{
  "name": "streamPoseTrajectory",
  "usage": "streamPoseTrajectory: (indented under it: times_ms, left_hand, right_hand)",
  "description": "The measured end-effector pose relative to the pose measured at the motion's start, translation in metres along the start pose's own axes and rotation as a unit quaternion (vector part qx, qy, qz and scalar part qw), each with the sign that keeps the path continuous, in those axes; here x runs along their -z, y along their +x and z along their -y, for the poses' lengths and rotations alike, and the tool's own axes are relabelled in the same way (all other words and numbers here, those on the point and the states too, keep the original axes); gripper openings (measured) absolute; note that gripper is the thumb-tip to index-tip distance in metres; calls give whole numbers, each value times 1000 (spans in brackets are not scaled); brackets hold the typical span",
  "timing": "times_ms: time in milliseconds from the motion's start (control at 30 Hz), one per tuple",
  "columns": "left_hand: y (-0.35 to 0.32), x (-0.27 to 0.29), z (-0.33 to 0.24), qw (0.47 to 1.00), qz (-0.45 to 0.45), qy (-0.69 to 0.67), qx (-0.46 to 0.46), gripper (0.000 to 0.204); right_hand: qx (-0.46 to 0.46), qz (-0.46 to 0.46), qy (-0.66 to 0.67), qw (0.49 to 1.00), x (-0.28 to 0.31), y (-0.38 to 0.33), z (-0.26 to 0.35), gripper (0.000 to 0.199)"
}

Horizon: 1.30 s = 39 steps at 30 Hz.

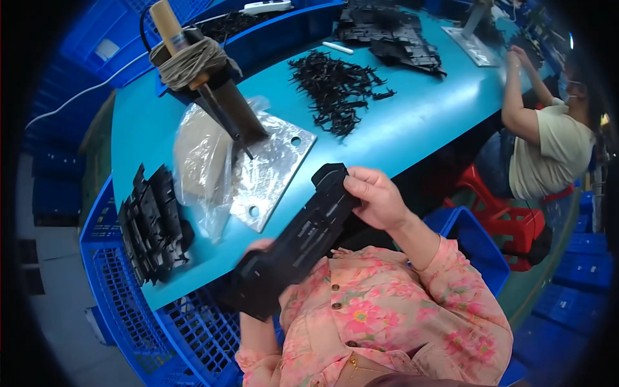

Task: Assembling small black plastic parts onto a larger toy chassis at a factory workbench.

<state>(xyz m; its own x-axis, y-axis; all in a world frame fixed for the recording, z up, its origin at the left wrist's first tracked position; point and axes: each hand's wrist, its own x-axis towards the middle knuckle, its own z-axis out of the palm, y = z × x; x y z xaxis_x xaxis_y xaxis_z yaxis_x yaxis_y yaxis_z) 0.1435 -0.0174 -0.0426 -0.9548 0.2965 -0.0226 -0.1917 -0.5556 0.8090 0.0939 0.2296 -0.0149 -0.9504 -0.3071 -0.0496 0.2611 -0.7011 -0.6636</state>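
Observation:
A long black plastic panel (300, 242) is held up at a slant in front of my chest, past the table's near edge. Its upper right end is pinched by my right hand (377, 198), thumb on top and fingers behind. My left hand (259, 245) is at the lower left part, mostly hidden behind the panel; a bit of it shows over the upper edge. Beyond the panel stands a metal plate (274, 164) with holes, bearing a post and a soldering iron (222, 119) tied on with cord, tip down. A clear plastic bag (205, 158) lies against the plate.
Black panels (155, 222) are stacked at the table's left edge, others (400, 39) at the back. Small black parts (335, 87) lie heaped mid-table. Blue crates (200, 329) stand below the near edge. A co-worker (548, 138) sits to the right near a red stool (509, 222).

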Motion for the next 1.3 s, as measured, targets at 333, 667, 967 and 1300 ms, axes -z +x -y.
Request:
streamPoseTrajectory:
  times_ms: [333, 667, 967, 1300]
  left_hand:
    - [44, -70, -12, 955, 117, 51, 269, 46]
    - [40, -67, -7, 994, -24, -66, 85, 39]
    - [38, -58, -14, 994, -74, -55, 63, 37]
    - [39, -56, -18, 990, -67, -86, 85, 38]
  right_hand:
    - [134, 184, -578, 784, -23, 18, 35, 18]
    - [260, -199, -838, 437, 108, 60, 118, 19]
    - [69, -173, -689, 700, 90, 37, 145, 18]
    - [57, -126, -758, 637, 77, 32, 129, 20]
